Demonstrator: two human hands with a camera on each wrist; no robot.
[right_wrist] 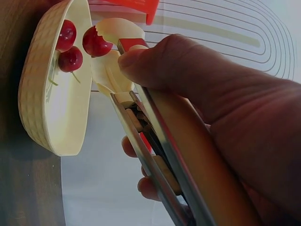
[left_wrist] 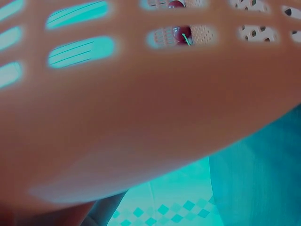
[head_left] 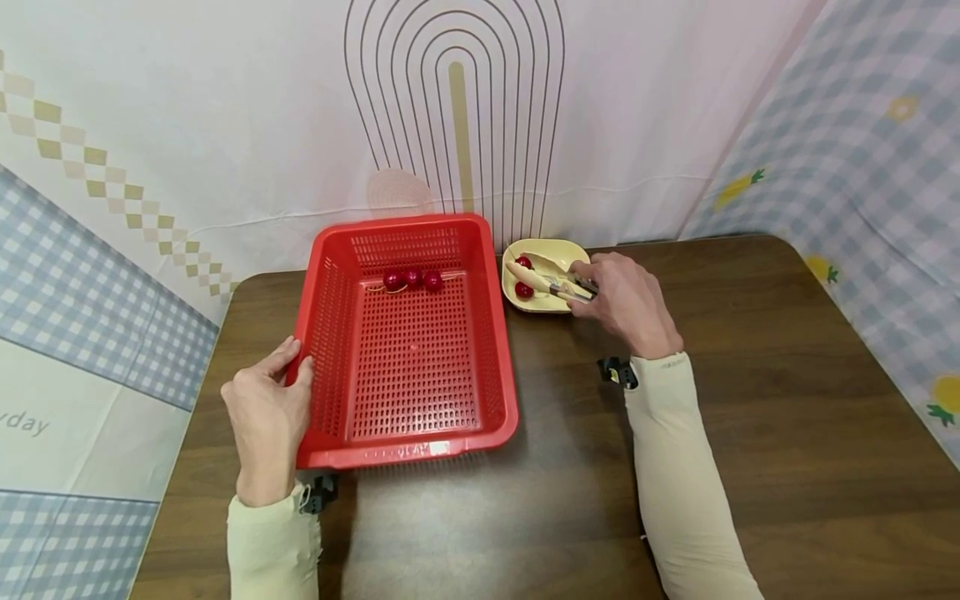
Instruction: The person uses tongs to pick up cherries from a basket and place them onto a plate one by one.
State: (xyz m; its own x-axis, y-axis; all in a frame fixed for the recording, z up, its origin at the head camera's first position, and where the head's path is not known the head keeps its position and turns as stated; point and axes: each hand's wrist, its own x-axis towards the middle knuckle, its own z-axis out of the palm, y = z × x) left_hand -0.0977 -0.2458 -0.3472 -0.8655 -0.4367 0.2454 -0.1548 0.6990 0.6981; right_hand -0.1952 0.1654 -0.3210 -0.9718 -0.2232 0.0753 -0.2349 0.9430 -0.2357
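Observation:
My left hand [head_left: 268, 408] grips the left rim of a red plastic basket [head_left: 412, 446], thumb over the edge. Several cherries with stems [head_left: 412, 277] lie at the basket's far end. The basket's slotted wall [left_wrist: 141, 103] fills most of the left wrist view. My right hand [head_left: 622, 300] holds cream-coloured tongs [right_wrist: 181, 136] with metal arms, above a small pale yellow dish [right_wrist: 35, 99]. At the tong heads is one cherry [right_wrist: 95, 42]; whether it is firmly pinched I cannot tell. Two more cherries [right_wrist: 70, 59] sit in the dish.
The dish stands just right of the basket, near the back of the brown wooden table [head_left: 750, 375]. A patterned cloth [head_left: 262, 108] hangs directly behind them, and checked cloth [head_left: 885, 167] covers the right side.

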